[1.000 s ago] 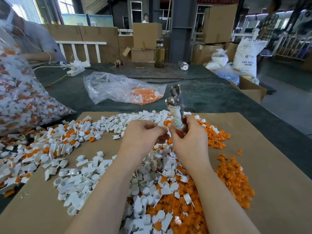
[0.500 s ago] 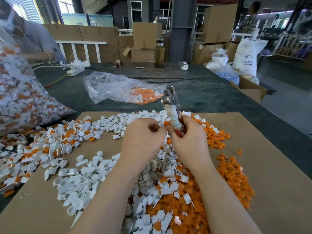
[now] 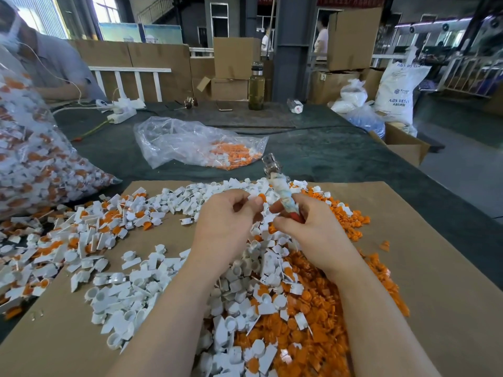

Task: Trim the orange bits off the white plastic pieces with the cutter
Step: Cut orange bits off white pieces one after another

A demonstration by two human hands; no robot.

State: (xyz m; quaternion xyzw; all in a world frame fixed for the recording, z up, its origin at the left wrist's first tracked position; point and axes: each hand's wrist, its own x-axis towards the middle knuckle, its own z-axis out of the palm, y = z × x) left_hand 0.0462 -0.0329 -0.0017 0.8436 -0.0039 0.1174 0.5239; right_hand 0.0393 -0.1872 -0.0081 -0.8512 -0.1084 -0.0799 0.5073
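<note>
The cutter, metal-headed with a rag-wrapped handle, stands in the middle of the frame, its long axis nearly upright and its head tipped toward the upper left. The right hand grips its handle; the left hand pinches a white piece with an orange bit. Cardboard covers the dark surface in a warehouse stacked with boxes.

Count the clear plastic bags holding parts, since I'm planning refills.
2. One clear plastic bag with orange bits lies on the dark table beyond the cardboard; one bulging bag of white-and-orange pieces sits at the left edge, partly cropped.
</note>
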